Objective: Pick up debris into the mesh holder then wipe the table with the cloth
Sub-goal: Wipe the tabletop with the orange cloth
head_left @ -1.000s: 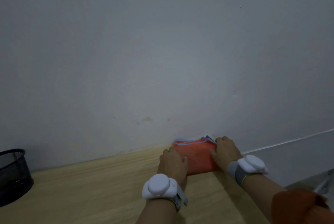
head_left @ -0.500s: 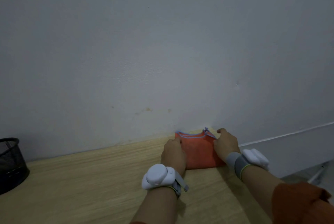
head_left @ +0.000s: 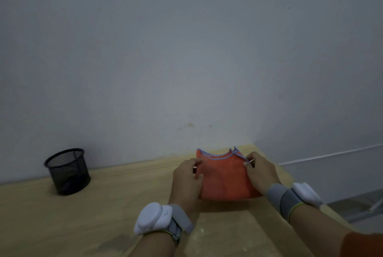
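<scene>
Left hand [head_left: 187, 182] and right hand [head_left: 261, 171] each pinch the orange cloth [head_left: 224, 176] in their grip; no writing readable.

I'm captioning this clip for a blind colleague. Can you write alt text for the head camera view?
Two hands, the left hand and right hand, grip the sides of a folded orange cloth on a wooden table by a grey wall. A black mesh holder stands upright at the far left; both wrists wear white devices on grey straps.
</scene>
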The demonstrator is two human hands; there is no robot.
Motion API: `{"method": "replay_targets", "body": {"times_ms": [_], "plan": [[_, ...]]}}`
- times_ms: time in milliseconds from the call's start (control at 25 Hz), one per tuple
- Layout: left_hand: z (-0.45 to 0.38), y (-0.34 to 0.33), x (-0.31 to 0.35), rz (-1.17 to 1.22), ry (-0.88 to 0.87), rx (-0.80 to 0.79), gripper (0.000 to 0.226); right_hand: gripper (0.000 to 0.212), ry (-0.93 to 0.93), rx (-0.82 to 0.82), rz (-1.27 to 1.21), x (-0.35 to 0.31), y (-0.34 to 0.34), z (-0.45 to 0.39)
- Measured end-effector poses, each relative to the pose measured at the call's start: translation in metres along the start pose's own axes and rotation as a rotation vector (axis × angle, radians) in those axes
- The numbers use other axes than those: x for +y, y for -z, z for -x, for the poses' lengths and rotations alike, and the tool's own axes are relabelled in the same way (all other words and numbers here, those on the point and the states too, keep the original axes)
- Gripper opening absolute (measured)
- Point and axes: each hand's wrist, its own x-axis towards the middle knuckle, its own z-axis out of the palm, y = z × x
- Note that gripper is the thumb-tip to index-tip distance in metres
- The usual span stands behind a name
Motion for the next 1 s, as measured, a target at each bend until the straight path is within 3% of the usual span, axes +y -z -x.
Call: {"method": "replay_targets", "body": {"times_ms": [480, 1000], "plan": [[0.15, 0.144, -0.019, 0.021, 0.15, 0.068, 0.041, 0.002, 0.223, -0.203, -0.073, -0.065, -0.013, 0.16], [0.266, 0.256, -0.061, -0.006, 0.21, 0.052, 0.041, 0.014, 0.38, -0.375, -0.099, -0.111, -0.055, 0.289]]}}
